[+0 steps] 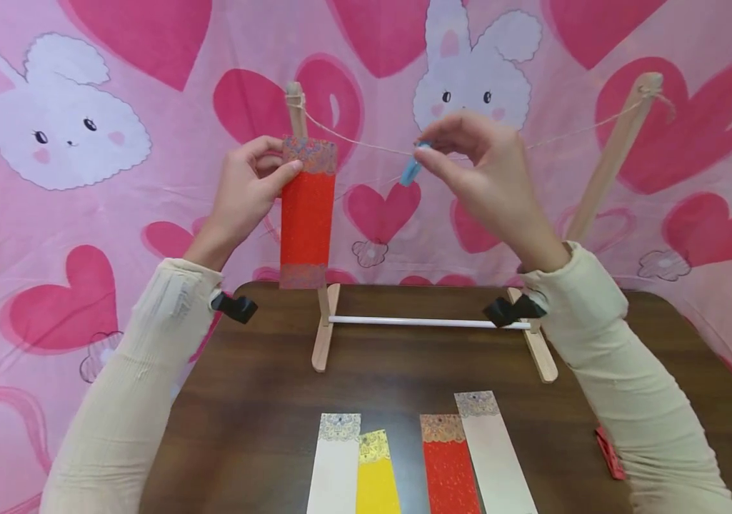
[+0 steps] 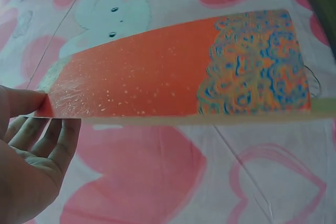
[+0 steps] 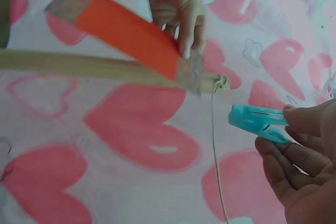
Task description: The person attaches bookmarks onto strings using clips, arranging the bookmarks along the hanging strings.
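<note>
My left hand (image 1: 245,184) pinches a red paper strip (image 1: 308,218) by its left edge near the top, thumb in front and fingers behind. The strip hangs upright, with a patterned lace-like band at each end, and it overlaps the left wooden post (image 1: 298,118). Between thumb and fingers my right hand (image 1: 488,168) pinches a light-blue clothespin (image 3: 257,121) by its handle ends. Its nose points left in the right wrist view, toward the string (image 3: 216,150). In the head view the clothespin overlaps the string, which sags between the two posts.
A right wooden post (image 1: 616,157) and a white crossbar (image 1: 430,323) belong to the same stand on the dark table (image 1: 243,428). White strips (image 1: 335,464), a yellow strip (image 1: 376,478) and another red strip (image 1: 449,471) lie in front. A red clothespin (image 1: 610,453) sits by the right sleeve.
</note>
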`<state>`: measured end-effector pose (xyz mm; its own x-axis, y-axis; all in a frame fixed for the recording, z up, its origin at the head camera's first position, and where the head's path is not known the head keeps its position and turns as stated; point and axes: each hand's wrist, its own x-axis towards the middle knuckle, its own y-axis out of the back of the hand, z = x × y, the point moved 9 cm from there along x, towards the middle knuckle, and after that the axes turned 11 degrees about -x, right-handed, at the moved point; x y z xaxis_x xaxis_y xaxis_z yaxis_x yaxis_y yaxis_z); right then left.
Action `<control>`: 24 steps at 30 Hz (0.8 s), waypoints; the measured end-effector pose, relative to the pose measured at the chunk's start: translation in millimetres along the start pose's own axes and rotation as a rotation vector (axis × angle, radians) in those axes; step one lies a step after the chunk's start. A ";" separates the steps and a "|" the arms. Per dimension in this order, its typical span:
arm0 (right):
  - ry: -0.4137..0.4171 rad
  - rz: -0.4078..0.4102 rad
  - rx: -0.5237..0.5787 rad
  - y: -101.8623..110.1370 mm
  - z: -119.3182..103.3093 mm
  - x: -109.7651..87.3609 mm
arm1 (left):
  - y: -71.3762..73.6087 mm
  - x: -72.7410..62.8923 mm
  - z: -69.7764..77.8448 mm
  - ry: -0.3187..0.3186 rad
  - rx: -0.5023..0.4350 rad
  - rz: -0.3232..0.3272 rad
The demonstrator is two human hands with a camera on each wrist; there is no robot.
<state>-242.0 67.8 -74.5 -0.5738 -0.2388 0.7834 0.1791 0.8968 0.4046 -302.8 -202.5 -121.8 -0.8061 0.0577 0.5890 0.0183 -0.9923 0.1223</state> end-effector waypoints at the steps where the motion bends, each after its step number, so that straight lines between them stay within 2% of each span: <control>1: 0.006 0.009 0.030 -3.2 -1.8 6.2 | -1.7 3.1 0.0 0.002 -0.019 0.002; 8: 0.004 0.049 0.094 -33.5 17.2 51.0 | -9.0 16.9 -1.1 0.032 -0.091 0.022; 14: -0.039 0.142 0.142 -50.5 25.4 83.4 | -13.3 22.4 -2.1 0.042 -0.106 0.017; 18: -0.102 0.176 0.211 -58.0 29.6 96.5 | -15.5 23.8 -0.8 0.036 -0.126 0.001; 24: -0.198 0.140 0.300 -74.0 41.1 103.6 | -12.2 24.1 -1.5 0.027 -0.164 -0.014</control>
<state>-347.6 -8.0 -42.6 -0.7086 -0.0563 0.7033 0.0413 0.9918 0.1210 -323.4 -189.2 -110.3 -0.8211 0.0706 0.5664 -0.0879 -0.9961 -0.0033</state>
